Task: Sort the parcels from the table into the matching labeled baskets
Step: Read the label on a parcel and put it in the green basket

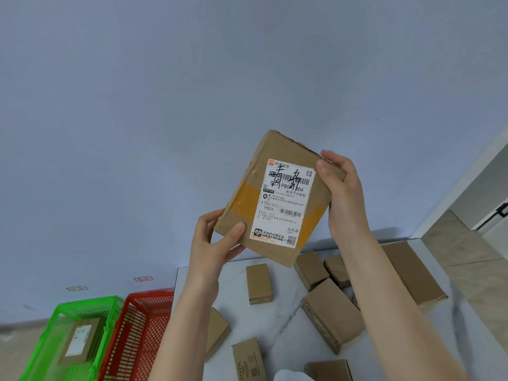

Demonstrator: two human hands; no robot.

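Note:
I hold a flat cardboard parcel (277, 196) up in front of the wall, its white shipping label with black handwriting facing me. My left hand (214, 240) grips its lower left corner. My right hand (343, 193) grips its upper right edge. Below, several brown parcels (332, 314) lie scattered on the white marble table (280, 323). On the floor at the lower left stand a green basket (55, 336) holding one labeled parcel (79, 339) and a red basket (132, 336) next to it.
Two small labels, one (77, 288) above the green basket and one (143, 278) above the red one, are stuck on the blue wall. A grey tiled ledge (464, 243) and a door frame (450, 193) rise at the right. A white object (288, 376) shows at the bottom edge.

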